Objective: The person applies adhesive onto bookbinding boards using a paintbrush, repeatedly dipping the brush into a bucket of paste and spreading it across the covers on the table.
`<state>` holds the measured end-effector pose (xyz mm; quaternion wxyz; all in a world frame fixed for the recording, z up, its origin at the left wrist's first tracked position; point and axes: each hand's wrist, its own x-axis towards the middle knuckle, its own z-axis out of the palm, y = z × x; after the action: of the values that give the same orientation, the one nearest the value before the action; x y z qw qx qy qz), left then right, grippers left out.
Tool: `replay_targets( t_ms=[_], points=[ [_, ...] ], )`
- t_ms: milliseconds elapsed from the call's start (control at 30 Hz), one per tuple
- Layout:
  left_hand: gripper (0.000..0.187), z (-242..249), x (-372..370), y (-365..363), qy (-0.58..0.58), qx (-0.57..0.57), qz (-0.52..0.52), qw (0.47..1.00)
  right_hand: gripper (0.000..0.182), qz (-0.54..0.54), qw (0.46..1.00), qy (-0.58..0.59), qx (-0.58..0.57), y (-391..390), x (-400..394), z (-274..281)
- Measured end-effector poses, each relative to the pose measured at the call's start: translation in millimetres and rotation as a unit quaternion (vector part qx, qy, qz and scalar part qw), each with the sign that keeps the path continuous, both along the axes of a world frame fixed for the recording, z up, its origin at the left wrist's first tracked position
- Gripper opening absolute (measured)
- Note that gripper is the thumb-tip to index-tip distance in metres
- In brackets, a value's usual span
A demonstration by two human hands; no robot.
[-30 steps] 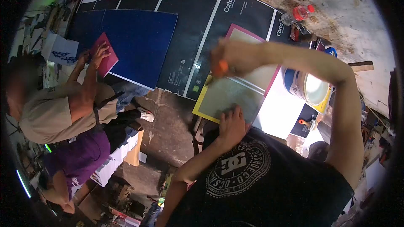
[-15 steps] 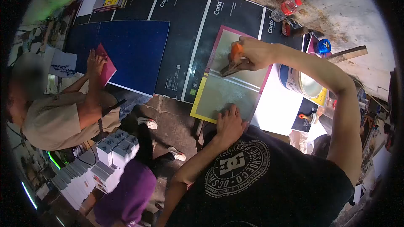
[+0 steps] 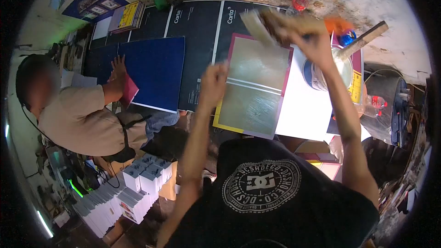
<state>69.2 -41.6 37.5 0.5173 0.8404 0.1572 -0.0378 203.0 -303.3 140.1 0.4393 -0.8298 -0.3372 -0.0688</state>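
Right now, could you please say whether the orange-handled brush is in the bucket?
No, the right hand holds the orange-handled brush, its bristles outside the bucket.

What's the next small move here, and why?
Probably rest the brush on the bucket: the nearer panel shows glossy streaks, the farther panel has a sheen, and setting it down would free the right hand; the left hand appears to hold no tool.

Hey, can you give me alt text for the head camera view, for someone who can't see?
A person's right hand holds a motion-blurred brush by the far edge of a glossy two-panel sheet bordered pink and yellow; the left hand is at its left edge. A bucket stands right; left, a co-worker's hand is at a blue board.
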Motion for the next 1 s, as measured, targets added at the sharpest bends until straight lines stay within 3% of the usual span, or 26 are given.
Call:
replay_targets(
  t_ms=[33, 67, 100, 133, 167, 200, 267, 300, 367, 400, 467, 600, 667, 767, 800, 867, 933, 1000],
  points=[
    [0.045, 2.9, 34.6, 11.6, -0.097, 0.037, -0.065, 0.992, 0.015, 0.007, 0.998, 0.05, 0.028, -4.9, -35.1, 7.3],
    [0.054, 0.5, 73.7, 13.7, -0.105, 0.043, -0.159, 0.981, 0.01, 0.003, 0.999, 0.039, 0.02, -10.0, -64.1, -11.5],
    [0.064, -0.9, 108.4, 12.4, -0.111, 0.049, -0.252, 0.96, 0.012, 0.089, 0.992, 0.08, 0.051, -3.3, -87.8, -30.7],
    [0.077, -0.4, 133.1, 3.0, -0.041, 0.044, -0.322, 0.945, 0.021, 0.153, 0.988, 0.013, 0.029, 11.3, -107.6, -34.9],
    [0.091, 0.1, 151.1, -9.2, 0.031, 0.04, -0.392, 0.918, 0.028, 0.162, 0.976, -0.052, -0.135, 24.0, -123.9, -31.0],
    [0.097, -4.0, 164.9, -17.2, 0.086, 0.095, -0.426, 0.896, 0.027, 0.097, 0.979, -0.012, -0.179, 39.7, -137.4, -35.5],
    [0.108, -19.6, 181.7, -30.0, 0.19, 0.205, -0.482, 0.83, 0.032, -0.005, 0.979, -0.045, -0.198, 66.2, -139.3, -63.4],
    [0.116, -21.8, 185.9, -31.0, 0.206, 0.201, -0.495, 0.82, 0.034, -0.073, 0.977, -0.055, -0.194, 81.4, -136.5, -84.5],
    [0.114, -14.2, 180.7, -33.1, 0.201, 0.2, -0.511, 0.811, 0.037, -0.201, 0.96, -0.069, -0.183, 118.2, -141.8, -139.6],
    [0.114, -10.3, 177.9, -34.1, 0.201, 0.198, -0.517, 0.808, 0.036, -0.196, 0.964, -0.03, -0.177, 142.6, -154.9, -167.3],
    [0.109, -28.1, 184.9, -37.4, 0.227, 0.186, -0.526, 0.798, 0.038, -0.108, 0.981, 0.042, -0.159, 172.8, -199.1, -138.6],
    [0.103, -26.2, 179.2, -36.2, 0.189, 0.204, -0.516, 0.81, 0.032, -0.17, 0.981, -0.009, -0.095, 153.1, -243.1, -92.6],
    [0.101, -22.8, 171.4, -37.6, 0.178, 0.212, -0.52, 0.808, 0.032, -0.249, 0.958, -0.07, -0.126, 129.5, -227.7, -91.3],
    [0.097, -25.8, 175.0, -41.7, 0.156, 0.221, -0.526, 0.807, 0.037, -0.285, 0.95, 0.004, -0.124, 128.6, -206.2, -138.6],
    [0.096, -45.4, 183.5, -45.9, 0.151, 0.23, -0.516, 0.811, 0.038, -0.193, 0.973, 0.008, -0.126, 137.6, -219.4, -157.7],
    [0.095, -54.6, 183.5, -47.5, 0.146, 0.231, -0.511, 0.815, 0.036, -0.208, 0.965, -0.035, -0.154, 179.3, -261.9, -136.9],
    [0.094, -29.4, 168.8, -40.5, 0.152, 0.216, -0.521, 0.811, 0.032, -0.132, 0.974, 0.088, -0.164, 179.3, -295.1, -113.4],
    [0.092, -33.8, 170.7, -43.7, 0.158, 0.235, -0.496, 0.821, 0.035, -0.117, 0.976, 0.076, -0.17, 161.4, -302.9, -110.2]
  ],
)
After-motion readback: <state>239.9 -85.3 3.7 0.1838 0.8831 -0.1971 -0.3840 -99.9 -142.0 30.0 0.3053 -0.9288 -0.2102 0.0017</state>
